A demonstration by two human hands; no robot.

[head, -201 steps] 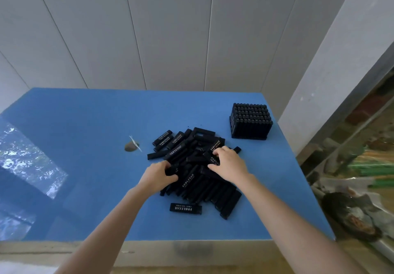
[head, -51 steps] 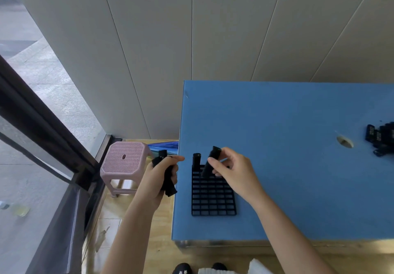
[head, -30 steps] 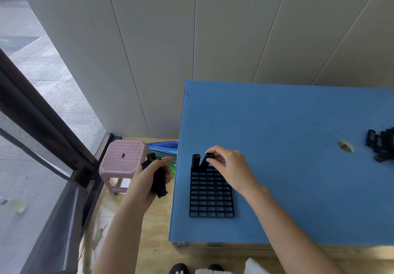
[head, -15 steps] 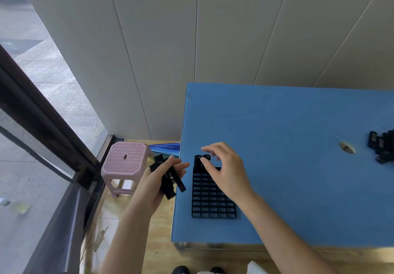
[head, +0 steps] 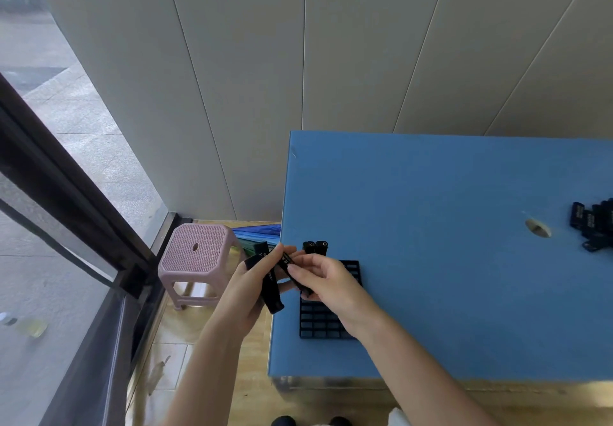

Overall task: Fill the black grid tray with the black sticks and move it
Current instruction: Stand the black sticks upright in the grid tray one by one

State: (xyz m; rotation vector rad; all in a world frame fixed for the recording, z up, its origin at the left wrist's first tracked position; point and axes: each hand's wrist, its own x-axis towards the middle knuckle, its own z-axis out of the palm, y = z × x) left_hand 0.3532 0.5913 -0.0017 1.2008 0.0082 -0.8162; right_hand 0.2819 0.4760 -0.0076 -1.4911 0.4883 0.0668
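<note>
The black grid tray [head: 320, 324] lies flat near the left front corner of the blue table [head: 447, 260]. Two black sticks [head: 315, 247] stand upright side by side in its far row. My left hand [head: 247, 293] hovers just off the table's left edge and grips a bundle of black sticks [head: 270, 289]. My right hand [head: 326, 284] is over the tray's left part and pinches one black stick [head: 289, 264] out of that bundle. A pile of loose black sticks [head: 593, 225] lies at the far right edge of the view.
A round hole [head: 538, 228] is in the tabletop near the pile. A pink plastic stool [head: 199, 253] stands on the floor left of the table, by a dark window frame [head: 66, 193]. A pale panelled wall [head: 331, 61] runs behind.
My right hand left the two upright sticks in the tray and came back left to my left hand, where it now pinches another stick from the bundle.
</note>
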